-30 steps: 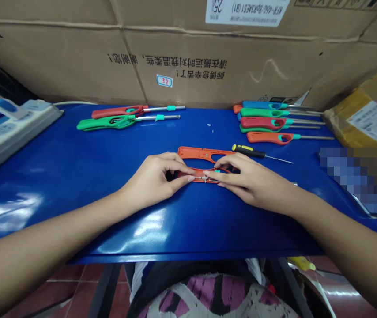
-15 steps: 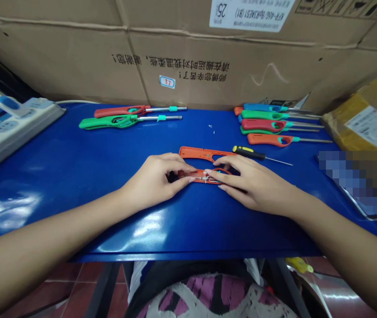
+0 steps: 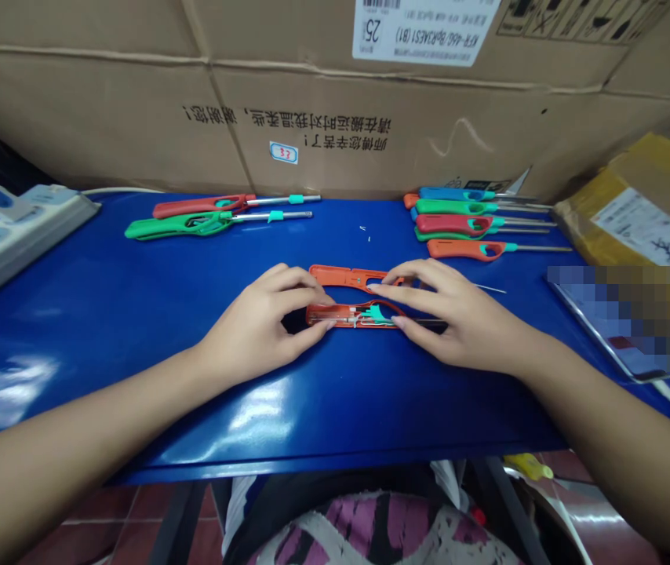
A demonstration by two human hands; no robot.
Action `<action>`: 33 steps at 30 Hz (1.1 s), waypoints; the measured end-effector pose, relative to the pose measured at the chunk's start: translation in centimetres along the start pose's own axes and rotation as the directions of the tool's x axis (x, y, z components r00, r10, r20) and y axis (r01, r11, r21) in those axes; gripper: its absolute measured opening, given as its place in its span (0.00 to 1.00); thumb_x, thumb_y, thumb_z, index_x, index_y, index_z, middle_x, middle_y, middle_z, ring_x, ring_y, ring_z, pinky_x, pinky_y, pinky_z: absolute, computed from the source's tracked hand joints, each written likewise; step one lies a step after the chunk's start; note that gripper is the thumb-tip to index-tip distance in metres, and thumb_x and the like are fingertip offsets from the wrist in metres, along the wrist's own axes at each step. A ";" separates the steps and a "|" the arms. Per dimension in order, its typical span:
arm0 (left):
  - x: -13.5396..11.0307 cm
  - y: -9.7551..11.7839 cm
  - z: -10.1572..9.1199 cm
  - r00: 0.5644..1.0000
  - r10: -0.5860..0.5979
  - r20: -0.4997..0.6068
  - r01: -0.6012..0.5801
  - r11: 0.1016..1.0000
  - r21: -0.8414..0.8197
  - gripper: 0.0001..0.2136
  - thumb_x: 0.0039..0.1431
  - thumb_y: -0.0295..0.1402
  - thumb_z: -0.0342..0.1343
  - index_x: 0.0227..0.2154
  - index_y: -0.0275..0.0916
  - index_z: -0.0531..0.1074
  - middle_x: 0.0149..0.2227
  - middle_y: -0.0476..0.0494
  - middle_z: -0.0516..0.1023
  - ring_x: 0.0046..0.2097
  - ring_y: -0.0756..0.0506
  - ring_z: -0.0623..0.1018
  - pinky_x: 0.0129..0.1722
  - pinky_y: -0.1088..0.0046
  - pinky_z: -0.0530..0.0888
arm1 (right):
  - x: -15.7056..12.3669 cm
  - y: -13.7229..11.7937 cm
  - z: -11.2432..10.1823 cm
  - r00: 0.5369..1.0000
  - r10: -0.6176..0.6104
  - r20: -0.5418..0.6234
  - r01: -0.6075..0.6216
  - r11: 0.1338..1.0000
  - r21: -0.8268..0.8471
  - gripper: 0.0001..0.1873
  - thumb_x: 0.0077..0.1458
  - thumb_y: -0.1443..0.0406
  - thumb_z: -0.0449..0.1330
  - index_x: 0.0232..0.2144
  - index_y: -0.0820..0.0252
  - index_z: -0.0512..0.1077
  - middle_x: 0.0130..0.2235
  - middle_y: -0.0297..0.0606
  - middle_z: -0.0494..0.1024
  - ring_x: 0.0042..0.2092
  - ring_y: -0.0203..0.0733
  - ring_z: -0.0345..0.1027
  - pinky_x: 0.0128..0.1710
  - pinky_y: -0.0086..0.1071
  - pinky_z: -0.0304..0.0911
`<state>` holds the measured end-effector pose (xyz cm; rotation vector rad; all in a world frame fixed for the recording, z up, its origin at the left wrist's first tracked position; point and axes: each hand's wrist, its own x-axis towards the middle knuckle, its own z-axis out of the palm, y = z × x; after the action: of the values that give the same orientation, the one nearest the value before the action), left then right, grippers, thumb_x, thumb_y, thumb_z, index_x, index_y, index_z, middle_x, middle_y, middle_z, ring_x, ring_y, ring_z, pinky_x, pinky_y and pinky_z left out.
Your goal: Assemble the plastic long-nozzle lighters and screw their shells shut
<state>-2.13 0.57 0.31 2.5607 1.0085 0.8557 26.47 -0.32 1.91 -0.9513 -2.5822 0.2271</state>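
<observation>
Orange plastic forms one open shell [image 3: 344,311], its long axis running left to right, its trigger end pointing toward the right hand [image 3: 467,314]. The left hand [image 3: 256,314] pinches its left end between thumb and fingers; the right hand's fingers sit parted about the other end, whether gripping I cannot tell. Just beyond the grip lies one second shell [image 3: 335,276], roughly parallel. Farther off lie two lighters [image 3: 176,227] beyond the left hand, at least six stacked lighters [image 3: 458,249] beyond the right.
</observation>
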 end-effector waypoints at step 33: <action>-0.4 -0.3 0.6 0.928 0.174 0.330 -0.175 0.984 -0.025 0.22 0.68 0.22 0.46 0.61 0.45 0.67 0.59 0.39 0.70 0.57 0.40 0.68 0.57 0.59 0.68 | 0.3 0.0 1.1 1.000 0.024 0.016 -0.027 0.939 0.343 0.09 0.64 0.70 0.58 0.44 0.59 0.76 0.42 0.42 0.77 0.43 0.40 0.72 0.45 0.35 0.68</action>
<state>-2.14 0.46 -0.48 2.7058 0.6910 0.4347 25.82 -0.13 1.00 -0.8535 -2.4287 0.6675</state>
